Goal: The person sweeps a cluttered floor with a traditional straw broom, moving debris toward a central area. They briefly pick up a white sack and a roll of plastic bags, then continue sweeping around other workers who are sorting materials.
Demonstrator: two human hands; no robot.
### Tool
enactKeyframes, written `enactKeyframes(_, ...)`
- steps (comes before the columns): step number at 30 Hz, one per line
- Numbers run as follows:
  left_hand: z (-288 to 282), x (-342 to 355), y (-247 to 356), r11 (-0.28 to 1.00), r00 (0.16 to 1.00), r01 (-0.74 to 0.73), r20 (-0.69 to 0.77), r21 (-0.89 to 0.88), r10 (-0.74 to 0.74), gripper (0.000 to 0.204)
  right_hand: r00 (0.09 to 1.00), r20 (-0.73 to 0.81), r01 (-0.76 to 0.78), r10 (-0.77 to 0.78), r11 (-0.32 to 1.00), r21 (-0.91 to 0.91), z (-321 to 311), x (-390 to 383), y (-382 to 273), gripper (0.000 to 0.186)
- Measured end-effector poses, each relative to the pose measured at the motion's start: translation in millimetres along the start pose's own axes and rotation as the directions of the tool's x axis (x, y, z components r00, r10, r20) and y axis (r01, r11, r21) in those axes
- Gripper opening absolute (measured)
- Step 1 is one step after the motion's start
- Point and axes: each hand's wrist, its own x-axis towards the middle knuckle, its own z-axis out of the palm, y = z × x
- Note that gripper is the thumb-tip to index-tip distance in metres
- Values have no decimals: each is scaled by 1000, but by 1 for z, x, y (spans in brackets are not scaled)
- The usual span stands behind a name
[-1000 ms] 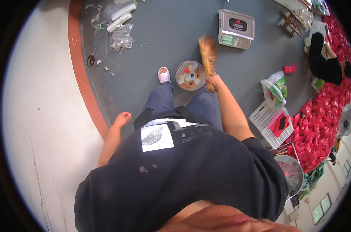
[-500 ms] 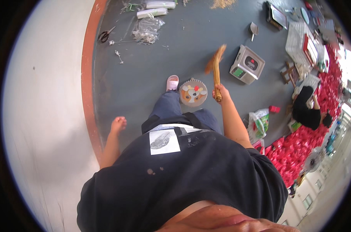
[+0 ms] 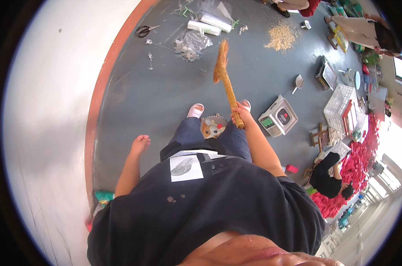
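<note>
My right hand (image 3: pixel 242 114) is closed around the handle of a straw hand broom (image 3: pixel 229 88). Its brown bristle head points up and away over the grey floor, touching nothing that I can make out. At my left side hangs my left hand (image 3: pixel 141 142), fingers loosely curled and apart, with nothing visible in it. Between my legs stands a round stool (image 3: pixel 213 127) with a cartoon dog face on its seat, partly hidden by my trousers. A scatter of tan crumbs (image 3: pixel 283 37) lies on the floor farther ahead.
To the right stand a weighing scale (image 3: pixel 278 116), a scoop (image 3: pixel 298 83) and a white crate (image 3: pixel 339 106). Ahead left lie scissors (image 3: pixel 147 30), plastic rolls (image 3: pixel 204 28) and crumpled plastic (image 3: pixel 192 45). A wall (image 3: pixel 50 111) runs along my left. A person (image 3: pixel 327 177) sits by red bags (image 3: pixel 360 164).
The broom has swung left and now stretches farther forward. My view has shifted, bringing the crumb pile and more people into sight. The stool is now nearer my body, between my legs.
</note>
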Motion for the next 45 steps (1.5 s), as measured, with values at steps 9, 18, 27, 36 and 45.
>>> enactKeyframes(9, 70, -28, 22, 978, 995, 91, -47, 190, -83, 23, 917, 330, -51, 222, 888, -457, 14, 65, -57, 53)
enactKeyframes(18, 196, -15, 207, 732, 966, 163, 257, -661, 18, 52, 811, 584, 539, -39, 438, -720, -11, 18, -180, 55)
enactKeyframes(27, 256, 85, 360, 272, 993, 30, 59, -962, 101, 17, 857, 476, 326, 196, 508, -797, 70, 40, -283, 64)
enactKeyframes(36, 215, 166, 361, 268, 981, 177, 148, -947, -124, 15, 875, -89, -25, -476, 139, -990, -69, 249, -379, 35)
enactKeyframes(45, 292, 254, 393, 155, 932, 347, 322, -925, -165, 16, 866, 226, 137, -446, -224, -965, -30, 520, -418, 32)
